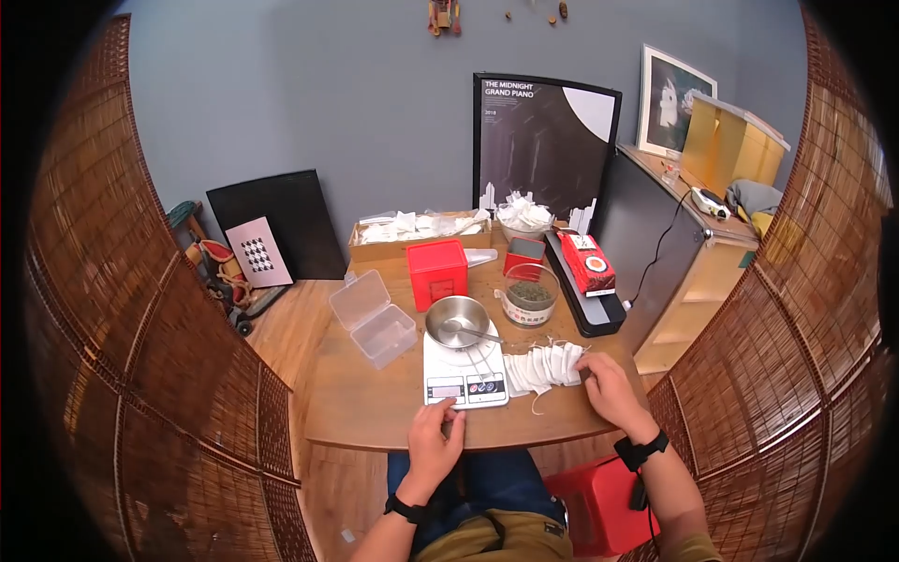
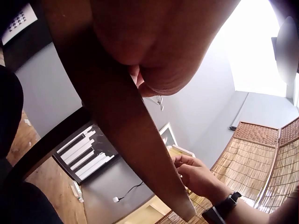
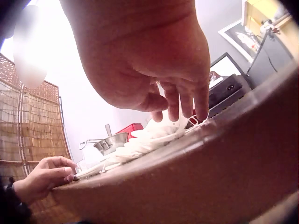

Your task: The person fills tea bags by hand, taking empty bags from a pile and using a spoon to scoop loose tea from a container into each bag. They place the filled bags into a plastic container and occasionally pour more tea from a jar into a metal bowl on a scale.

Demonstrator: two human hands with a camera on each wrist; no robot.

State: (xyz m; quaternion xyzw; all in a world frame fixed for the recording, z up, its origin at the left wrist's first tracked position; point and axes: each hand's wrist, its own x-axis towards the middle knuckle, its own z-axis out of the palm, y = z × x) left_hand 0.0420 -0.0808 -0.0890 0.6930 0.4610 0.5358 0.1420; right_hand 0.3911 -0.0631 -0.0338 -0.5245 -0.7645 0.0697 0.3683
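Observation:
A digital kitchen scale (image 1: 465, 378) lies at the table's front with a steel bowl (image 1: 457, 323) on it; a spoon (image 1: 479, 332) rests in the bowl. My left hand (image 1: 434, 444) is at the scale's front edge, fingertips by its display. To the right of the scale runs a row of overlapping white drawstring tea bags (image 1: 543, 366). At the row's right end my right hand (image 1: 611, 391) touches the bags, its fingers (image 3: 173, 105) pointing down in the right wrist view. Behind the row stands a clear tub (image 1: 530, 298) of dried green leaves.
An opened clear plastic box (image 1: 383, 337) lies left of the scale. Behind are a red tin (image 1: 437, 273), a cardboard box (image 1: 375, 248) of white bags and a bowl (image 1: 510, 231) of more. A red packet (image 1: 587, 262) lies on a black device (image 1: 599, 314) at the right.

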